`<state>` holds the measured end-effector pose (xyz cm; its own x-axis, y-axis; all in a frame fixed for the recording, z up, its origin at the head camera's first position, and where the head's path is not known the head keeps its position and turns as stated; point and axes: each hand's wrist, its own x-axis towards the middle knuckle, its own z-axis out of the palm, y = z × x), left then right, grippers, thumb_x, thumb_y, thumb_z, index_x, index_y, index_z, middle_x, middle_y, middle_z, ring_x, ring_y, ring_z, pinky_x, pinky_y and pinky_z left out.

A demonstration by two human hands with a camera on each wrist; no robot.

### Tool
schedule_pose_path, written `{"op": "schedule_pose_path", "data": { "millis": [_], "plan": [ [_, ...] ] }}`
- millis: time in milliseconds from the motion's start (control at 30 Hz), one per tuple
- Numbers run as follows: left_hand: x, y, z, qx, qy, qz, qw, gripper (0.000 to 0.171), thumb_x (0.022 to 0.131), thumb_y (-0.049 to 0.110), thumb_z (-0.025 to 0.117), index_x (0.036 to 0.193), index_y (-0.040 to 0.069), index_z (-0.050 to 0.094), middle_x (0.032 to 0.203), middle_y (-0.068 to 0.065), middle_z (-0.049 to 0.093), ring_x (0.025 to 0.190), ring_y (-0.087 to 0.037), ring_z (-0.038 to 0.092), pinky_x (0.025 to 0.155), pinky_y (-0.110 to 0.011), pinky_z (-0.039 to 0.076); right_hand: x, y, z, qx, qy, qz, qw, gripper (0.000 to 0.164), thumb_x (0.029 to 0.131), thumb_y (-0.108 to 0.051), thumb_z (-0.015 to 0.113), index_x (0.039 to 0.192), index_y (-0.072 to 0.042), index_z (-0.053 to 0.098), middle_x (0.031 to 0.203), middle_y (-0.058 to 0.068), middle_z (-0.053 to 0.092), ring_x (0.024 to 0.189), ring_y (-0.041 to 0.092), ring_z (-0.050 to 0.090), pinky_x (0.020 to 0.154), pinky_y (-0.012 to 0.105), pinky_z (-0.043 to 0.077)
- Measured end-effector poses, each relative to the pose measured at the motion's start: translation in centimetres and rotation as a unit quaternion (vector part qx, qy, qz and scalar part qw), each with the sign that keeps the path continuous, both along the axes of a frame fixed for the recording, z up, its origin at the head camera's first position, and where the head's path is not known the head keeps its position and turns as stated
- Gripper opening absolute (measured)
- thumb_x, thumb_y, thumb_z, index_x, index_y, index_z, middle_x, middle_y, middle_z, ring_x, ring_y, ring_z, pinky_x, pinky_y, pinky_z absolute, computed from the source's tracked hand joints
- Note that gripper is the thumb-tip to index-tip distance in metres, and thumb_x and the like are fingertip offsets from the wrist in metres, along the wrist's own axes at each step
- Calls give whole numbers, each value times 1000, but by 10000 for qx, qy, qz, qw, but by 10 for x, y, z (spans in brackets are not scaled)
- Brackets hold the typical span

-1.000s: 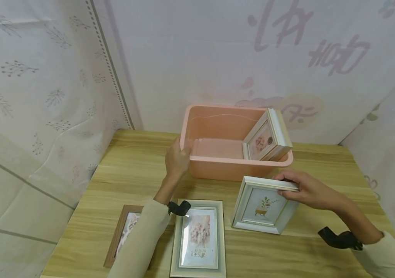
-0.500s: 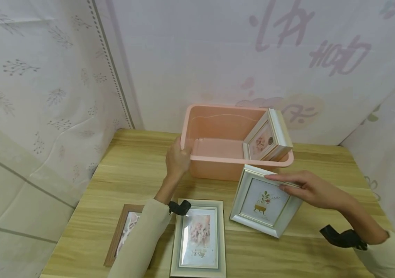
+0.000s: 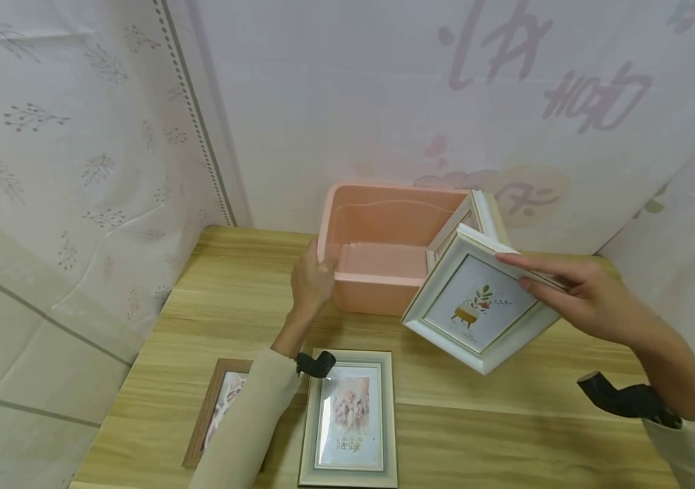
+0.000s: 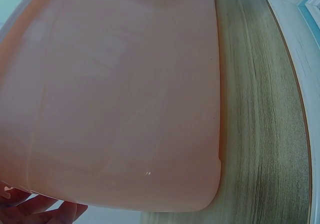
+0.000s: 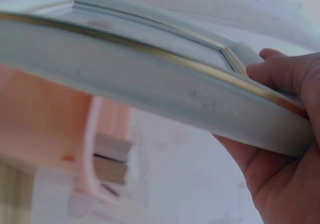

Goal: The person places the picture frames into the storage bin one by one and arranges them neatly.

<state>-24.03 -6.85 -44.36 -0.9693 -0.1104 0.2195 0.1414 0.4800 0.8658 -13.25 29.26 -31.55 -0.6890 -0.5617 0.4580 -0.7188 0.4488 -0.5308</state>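
My left hand (image 3: pixel 312 278) grips the left rim of a pink plastic bin (image 3: pixel 378 299); in the left wrist view the fingers (image 4: pixel 40 209) show at the edge of the bin wall (image 4: pixel 125 94). My right hand (image 3: pixel 598 299) pinches the upper right edge of a white picture frame (image 3: pixel 445 299) with a potted-plant print. That frame is tilted, raised above the table, and overlaps the bin's front right corner in the head view. White frames (image 3: pixel 488 214) lean inside the bin's right end, partly hidden behind the held one.
A cream picture frame (image 3: pixel 388 421) with a pink flower print lies on the wooden table (image 3: pixel 506 441) in front. Left of it, a brown picture frame (image 3: pixel 207 421) lies partly under the left sleeve (image 3: pixel 250 421). A patterned curtain (image 3: pixel 323 102) hangs behind the bin.
My right hand has lifted the white picture frame off the table, up toward the bin's right end, and tilted it more. My left hand has stayed on the rim.
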Motion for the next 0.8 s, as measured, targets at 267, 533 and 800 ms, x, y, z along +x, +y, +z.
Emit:
{"op": "schedule_pose_path", "data": {
  "millis": [267,533,800],
  "plan": [
    [-1,-1,-2,42,40,7,10000,33,93,15,54,119,-3,65,89,-18,69,74,-33,63,60,-47,48,-3,-3,16,-1073,-113,228,9939,38,94,14,64,132,11,64,132,3,70,98,6,71,69,13,52],
    [0,0,-1,-25,58,27,10000,34,93,16,54,118,-4,66,88,-19,69,74,-34,64,60,-49,49,1,-5,30,-989,3,-221,9949,44,90,23,61,132,13,62,132,0,70,93,4,71,65,13,51],
    [0,0,-1,-7,53,28,10000,35,94,17,55,121,-3,65,89,-18,70,75,-34,65,60,-48,50,4,-21,44,-713,424,-1802,9801,57,83,28,62,132,0,69,129,-16,68,85,0,62,61,11,41]
  ]
}}
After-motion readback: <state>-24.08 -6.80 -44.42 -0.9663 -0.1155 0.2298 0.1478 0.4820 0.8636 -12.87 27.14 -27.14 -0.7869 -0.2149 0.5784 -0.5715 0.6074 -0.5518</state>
